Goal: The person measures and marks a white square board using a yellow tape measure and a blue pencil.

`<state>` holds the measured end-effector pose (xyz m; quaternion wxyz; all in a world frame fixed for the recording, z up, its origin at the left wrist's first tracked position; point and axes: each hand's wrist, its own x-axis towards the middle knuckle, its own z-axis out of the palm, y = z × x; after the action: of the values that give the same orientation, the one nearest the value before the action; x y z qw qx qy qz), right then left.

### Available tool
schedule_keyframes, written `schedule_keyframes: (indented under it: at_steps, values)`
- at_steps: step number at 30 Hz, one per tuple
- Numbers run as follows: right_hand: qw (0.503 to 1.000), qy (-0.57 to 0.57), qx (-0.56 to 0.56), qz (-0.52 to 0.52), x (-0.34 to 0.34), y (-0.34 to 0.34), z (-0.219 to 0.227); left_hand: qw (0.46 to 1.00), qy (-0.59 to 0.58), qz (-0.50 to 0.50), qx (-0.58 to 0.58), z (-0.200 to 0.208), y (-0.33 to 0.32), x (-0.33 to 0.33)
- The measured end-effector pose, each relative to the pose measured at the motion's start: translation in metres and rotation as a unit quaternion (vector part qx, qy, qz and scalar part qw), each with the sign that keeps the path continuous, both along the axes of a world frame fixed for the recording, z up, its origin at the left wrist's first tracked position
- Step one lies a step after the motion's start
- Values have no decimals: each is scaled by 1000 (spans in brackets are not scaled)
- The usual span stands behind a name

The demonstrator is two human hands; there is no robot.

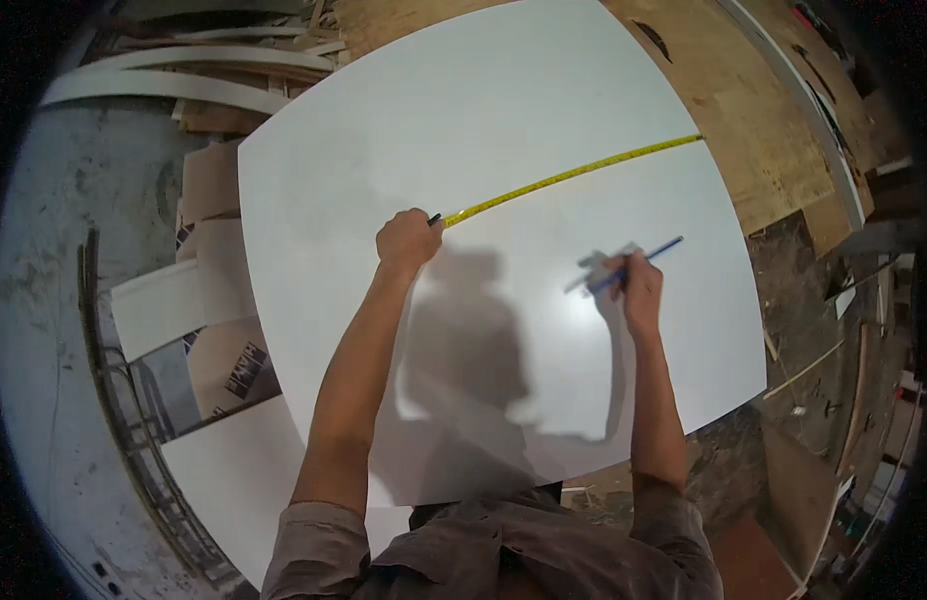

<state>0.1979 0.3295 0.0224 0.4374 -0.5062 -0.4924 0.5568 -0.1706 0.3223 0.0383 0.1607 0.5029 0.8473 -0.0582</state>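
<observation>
We've got our left hand [407,240] fisted around the yellow tape measure [573,176] stretched to the white panel's [383,120] right edge, right hand [640,285] pinching a blue pencil [643,256] mid-panel.

The left hand [407,240] closes over the tape measure's case so only a dark tip and the yellow tape [573,176] show, the pencil's [645,254] point is too small to make out against the white board [463,120], and scraps at the right rim blur into darkness.
</observation>
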Motion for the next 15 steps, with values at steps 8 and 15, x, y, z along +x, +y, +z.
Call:
schedule_keyframes:
  at_steps: [8, 15]
  values:
    - [995, 9, 61, 81, -78, 91, -25, 996, 7, -12, 90, -11, 14, -15]
    - [964, -29, 147, 218, -149, 115, -22, 990, 48, -38, 131, -21, 11, -24]
